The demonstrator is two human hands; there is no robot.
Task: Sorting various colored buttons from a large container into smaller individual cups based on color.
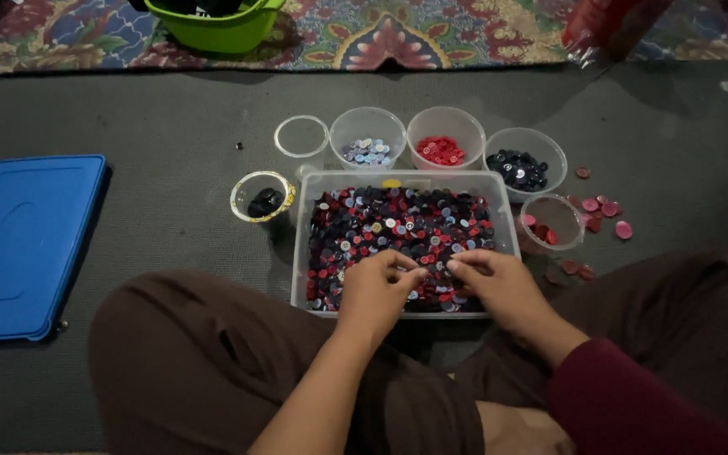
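Observation:
A clear rectangular tub (300,244) full of mixed red, dark blue and pale buttons (398,223) sits on the grey mat in front of me. Both hands rest in its near end. My left hand (377,291) has fingers curled, fingertips pinched among the buttons. My right hand (499,282) lies beside it, fingertips down on the buttons and almost touching the left. Whether either pinches a button I cannot tell.
Behind the tub stand round clear cups: pale buttons (367,152), red buttons (441,150), dark buttons (519,168), a tipped cup (552,223), a cup with a dark item (263,200), a loose round lid (302,136). Loose red buttons (604,211) lie right. Blue lid (23,244) left; green basket (212,25) behind.

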